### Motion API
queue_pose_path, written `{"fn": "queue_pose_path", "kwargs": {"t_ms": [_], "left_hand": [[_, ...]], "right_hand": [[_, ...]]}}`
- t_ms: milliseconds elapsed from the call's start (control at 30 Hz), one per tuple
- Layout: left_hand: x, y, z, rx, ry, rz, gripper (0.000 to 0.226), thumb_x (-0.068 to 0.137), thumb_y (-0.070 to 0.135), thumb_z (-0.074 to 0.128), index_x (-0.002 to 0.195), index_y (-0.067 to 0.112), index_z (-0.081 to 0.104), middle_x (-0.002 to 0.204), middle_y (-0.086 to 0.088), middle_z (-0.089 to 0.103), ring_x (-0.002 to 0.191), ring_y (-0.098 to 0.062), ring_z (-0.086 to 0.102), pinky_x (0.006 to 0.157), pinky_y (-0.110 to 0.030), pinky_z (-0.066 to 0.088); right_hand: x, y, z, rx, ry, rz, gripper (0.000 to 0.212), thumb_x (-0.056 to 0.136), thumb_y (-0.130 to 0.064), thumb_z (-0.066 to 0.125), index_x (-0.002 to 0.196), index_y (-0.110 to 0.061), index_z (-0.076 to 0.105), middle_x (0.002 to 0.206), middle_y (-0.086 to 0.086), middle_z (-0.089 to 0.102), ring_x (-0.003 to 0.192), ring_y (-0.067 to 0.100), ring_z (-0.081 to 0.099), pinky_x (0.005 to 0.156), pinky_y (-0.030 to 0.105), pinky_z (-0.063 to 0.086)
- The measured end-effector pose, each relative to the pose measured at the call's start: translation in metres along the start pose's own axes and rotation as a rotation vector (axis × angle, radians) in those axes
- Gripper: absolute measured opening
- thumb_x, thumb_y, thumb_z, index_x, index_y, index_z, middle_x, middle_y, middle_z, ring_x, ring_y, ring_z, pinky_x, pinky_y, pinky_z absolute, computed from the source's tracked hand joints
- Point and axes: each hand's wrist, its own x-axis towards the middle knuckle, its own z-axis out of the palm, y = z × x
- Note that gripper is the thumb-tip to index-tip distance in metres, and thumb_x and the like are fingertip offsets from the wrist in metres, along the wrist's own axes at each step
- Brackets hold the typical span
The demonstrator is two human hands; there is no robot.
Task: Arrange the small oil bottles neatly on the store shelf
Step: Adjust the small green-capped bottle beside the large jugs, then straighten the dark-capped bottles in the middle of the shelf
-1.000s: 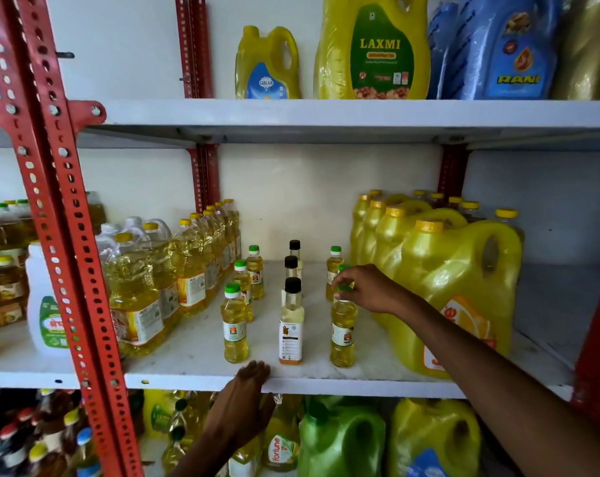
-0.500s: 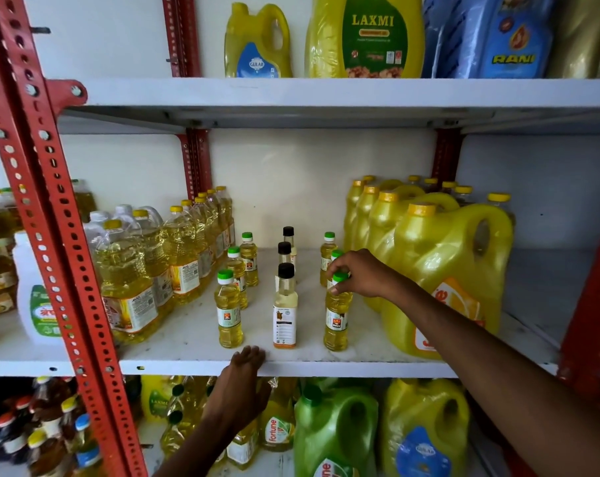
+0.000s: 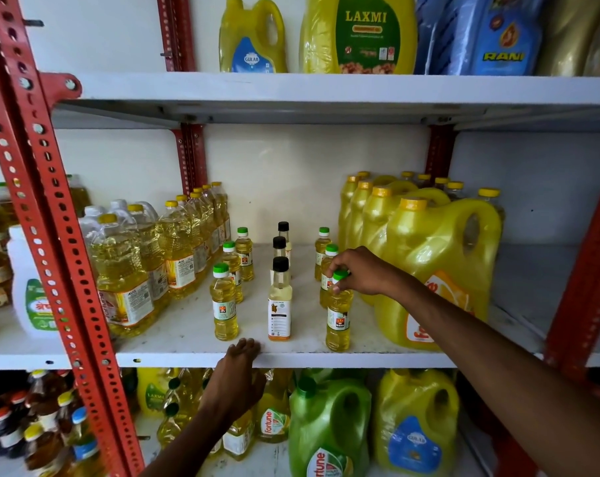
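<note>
From my head camera: my right hand (image 3: 364, 271) sits right of centre, fingers pinched on the green cap of the front bottle (image 3: 338, 316) in the right-hand row. A second ago that hand was further back, over the bottle behind; it has come forward to this cap. The bottle stands upright near the shelf (image 3: 326, 360) edge, just beside the big yellow jug (image 3: 436, 270). My left hand (image 3: 238, 376), low centre, still rests on the shelf lip, fingers together and flat, gripping nothing. The three rows, green, black caps (image 3: 280, 263) and green, look nearly straight, so I judge this front bottle needs only a small nudge.
</note>
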Motion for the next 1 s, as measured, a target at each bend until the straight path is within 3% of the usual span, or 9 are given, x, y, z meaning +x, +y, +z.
{"fn": "queue_pose_path", "kwargs": {"t_ms": [600,767,900,1000], "left_hand": [[0.001,-0.004,0.006,-0.013,0.011,-0.012,0.065,0.087,0.025,0.065,0.144,0.018,0.036,0.155,-0.005,0.035,0.144,-0.021,0.028,0.115,-0.035,0.029],[-0.002,-0.011,0.004,-0.009,0.007,0.017,0.068,0.090,0.028,0.060,0.148,0.018,0.027,0.158,-0.004,0.027,0.147,-0.019,0.018,0.118,-0.034,0.023],[-0.011,-0.028,0.004,0.076,0.027,0.121,0.067,0.090,0.031,0.057,0.148,0.016,0.026,0.158,-0.006,0.025,0.148,-0.023,0.015,0.117,-0.031,0.007],[-0.013,-0.040,0.003,0.075,0.012,0.148,0.064,0.091,0.028,0.055,0.148,0.021,0.026,0.158,-0.002,0.024,0.148,-0.020,0.015,0.115,-0.031,0.007]], "right_hand": [[-0.005,-0.002,-0.002,-0.025,-0.026,0.024,0.038,0.073,-0.015,0.079,0.109,-0.012,0.069,0.118,0.013,0.067,0.113,0.026,0.059,0.095,0.035,0.050],[-0.002,-0.004,-0.002,-0.109,-0.023,0.040,0.061,0.072,-0.027,0.080,0.127,-0.018,0.056,0.130,0.013,0.060,0.122,0.028,0.052,0.100,0.037,0.047],[0.010,-0.032,0.007,-0.067,0.119,-0.091,0.056,0.084,-0.026,0.069,0.136,-0.020,0.049,0.141,0.009,0.052,0.130,0.027,0.045,0.106,0.035,0.039],[0.032,-0.052,0.022,-0.047,0.026,-0.158,0.053,0.090,-0.015,0.060,0.139,-0.023,0.044,0.148,0.008,0.046,0.136,0.026,0.040,0.112,0.037,0.035]]}}
